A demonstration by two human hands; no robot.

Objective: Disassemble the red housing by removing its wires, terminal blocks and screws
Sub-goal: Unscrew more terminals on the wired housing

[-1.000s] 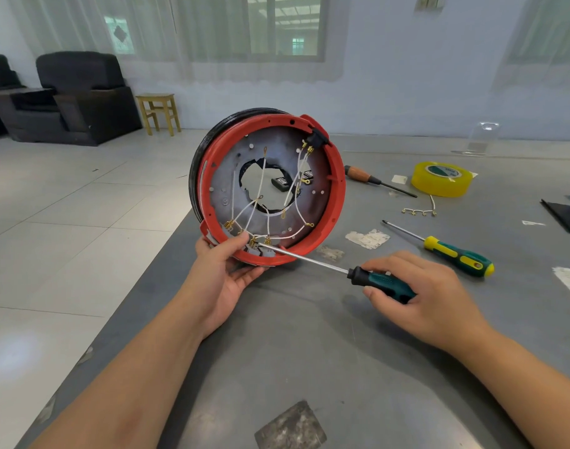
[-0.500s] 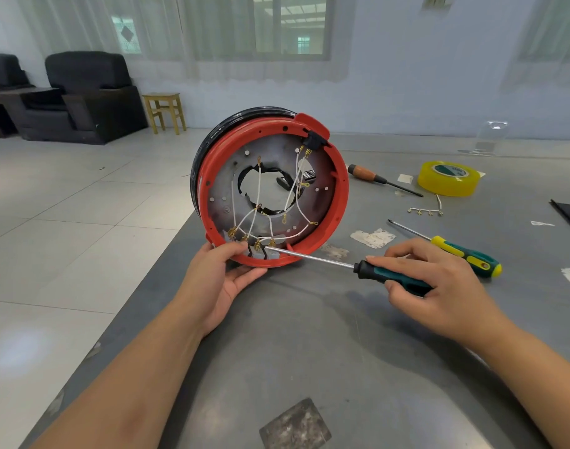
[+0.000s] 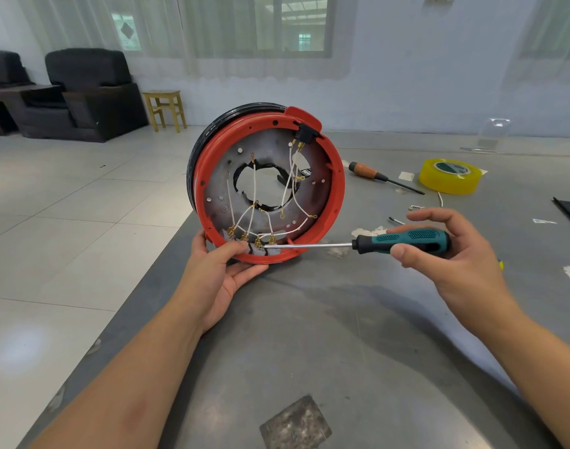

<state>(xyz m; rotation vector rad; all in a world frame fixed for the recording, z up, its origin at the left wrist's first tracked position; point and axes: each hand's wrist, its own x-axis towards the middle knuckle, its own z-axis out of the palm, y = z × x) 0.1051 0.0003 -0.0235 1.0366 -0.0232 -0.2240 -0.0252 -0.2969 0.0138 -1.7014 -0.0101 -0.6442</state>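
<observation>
a plain workroom or makeshift repair space: a scuffed grey tabletop [image 3: 342,335] carries a screwdriver [image 3: 379,176] and yellow tape roll [image 3: 450,176] at two o'clock; tiled floor [image 3: 66,222], black armchairs [image 3: 89,95] and wooden stool [image 3: 165,108] at ten o'clock; curtained window [image 3: 290,24] at twelve.

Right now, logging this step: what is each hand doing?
Left hand: grips the housing at its lower rim.
Right hand: holds the screwdriver, tip at a terminal.

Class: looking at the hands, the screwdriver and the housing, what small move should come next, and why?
Probably turn the green screwdriver with the right hand: its tip already sits at a brass terminal while the left hand steadies the red housing.
</observation>
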